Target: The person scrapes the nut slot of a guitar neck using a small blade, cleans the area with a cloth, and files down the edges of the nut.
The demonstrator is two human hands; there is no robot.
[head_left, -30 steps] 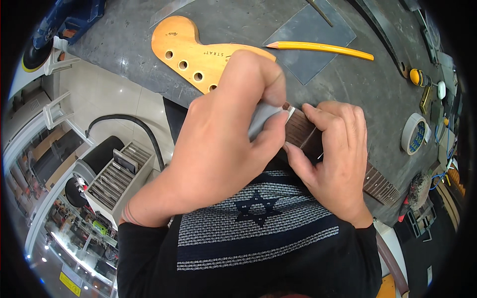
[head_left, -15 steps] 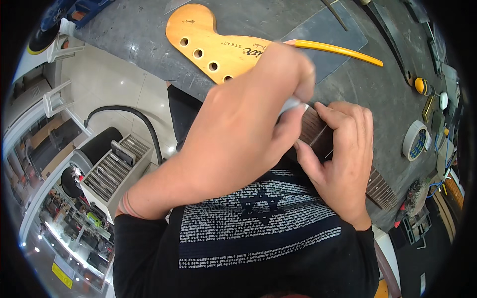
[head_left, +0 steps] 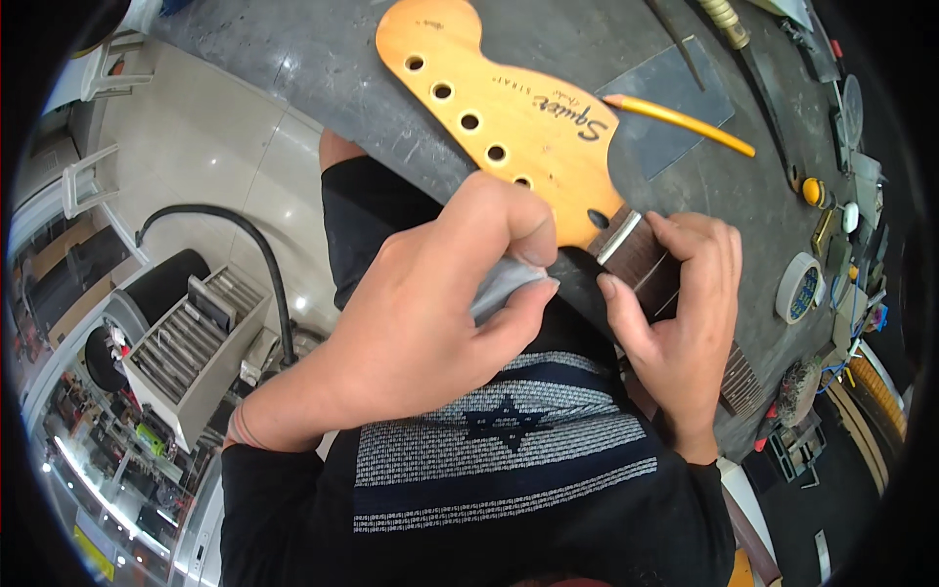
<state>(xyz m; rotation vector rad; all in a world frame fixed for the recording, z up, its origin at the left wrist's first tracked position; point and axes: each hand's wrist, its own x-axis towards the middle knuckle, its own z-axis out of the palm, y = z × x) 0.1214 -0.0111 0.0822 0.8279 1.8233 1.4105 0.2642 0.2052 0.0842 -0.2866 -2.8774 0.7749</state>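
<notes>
A guitar neck lies slanted across the bench edge, its amber headstock (head_left: 518,93) toward the far side and its tuner holes bare. Where the headstock meets the dark fretboard (head_left: 638,274), a pale nut (head_left: 620,237) sits across the neck. My right hand (head_left: 685,303) clasps the neck just below the nut, thumb on the near side and fingers on the other. My left hand (head_left: 450,284) is closed in a pinch on a folded grey sheet (head_left: 504,286) that looks like sandpaper. This hand is left of the nut and apart from it, hiding part of the headstock's near edge.
A yellow pencil (head_left: 690,127) and a flat grey sheet (head_left: 650,108) lie beyond the headstock. Farther right are a long file (head_left: 763,98), a tape roll (head_left: 798,288) and a dark brush (head_left: 799,391). A drawer of metal bars (head_left: 191,342) stands at the left, near a black hose (head_left: 264,245).
My left hand has drawn back leftward from the neck with the grey sheet, uncovering the nut and more headstock. My right hand keeps its hold. The whole view has shifted slightly.
</notes>
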